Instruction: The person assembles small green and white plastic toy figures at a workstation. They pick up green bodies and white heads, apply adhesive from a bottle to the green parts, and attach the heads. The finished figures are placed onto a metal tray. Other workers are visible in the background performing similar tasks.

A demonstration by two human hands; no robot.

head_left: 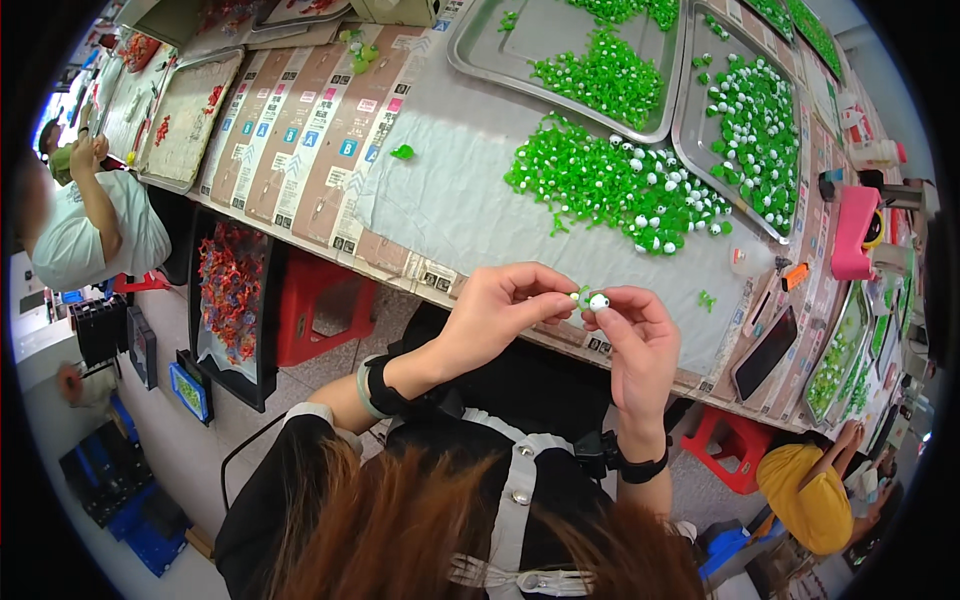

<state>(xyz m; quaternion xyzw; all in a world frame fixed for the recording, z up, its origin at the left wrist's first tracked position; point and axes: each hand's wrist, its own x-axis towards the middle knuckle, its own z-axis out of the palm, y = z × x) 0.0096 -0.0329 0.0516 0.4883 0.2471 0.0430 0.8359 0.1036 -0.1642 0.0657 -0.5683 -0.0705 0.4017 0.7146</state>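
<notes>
My left hand (495, 315) and my right hand (635, 335) meet in front of me, just above the table's near edge. Between their fingertips they pinch a small green piece with a white ball (592, 299) on it. A big heap of the same green and white pieces (610, 185) lies on the grey sheet (450, 200) beyond my hands. One lone green piece (402, 152) rests further left on the sheet, and another small green bit (707, 299) lies to the right of my hands.
Metal trays (480, 55) with more green pieces stand at the back and right. A dark phone (765, 352) and a pink device (853, 232) lie at the right. Red stools (322, 310) and a bin of orange parts (230, 290) sit under the table. Other people sit left and lower right.
</notes>
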